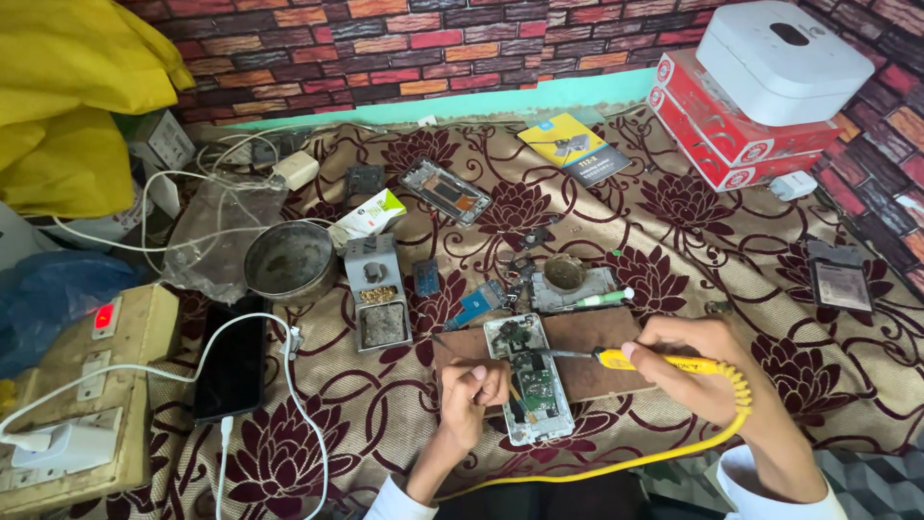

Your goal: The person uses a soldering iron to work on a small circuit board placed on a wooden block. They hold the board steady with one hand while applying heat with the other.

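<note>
Iron tip [563,354] too small (blurred).

Parts crowd the patterned cloth [674,424] just beyond the left hand [472,385]: a small tin [564,273], a green-tipped tool [602,299] and loose boards block the way ahead. Left of that hand stand a grey stand [377,289] and a metal bowl [290,260], with a black phone [231,361] and white cable [298,385] beyond. Right of the right hand [693,366] the cloth lies open up to a dark screen part [839,279]. Its yellow cord [616,462] loops near the body; what lies beneath, possibly cloth, is unclear.
</note>
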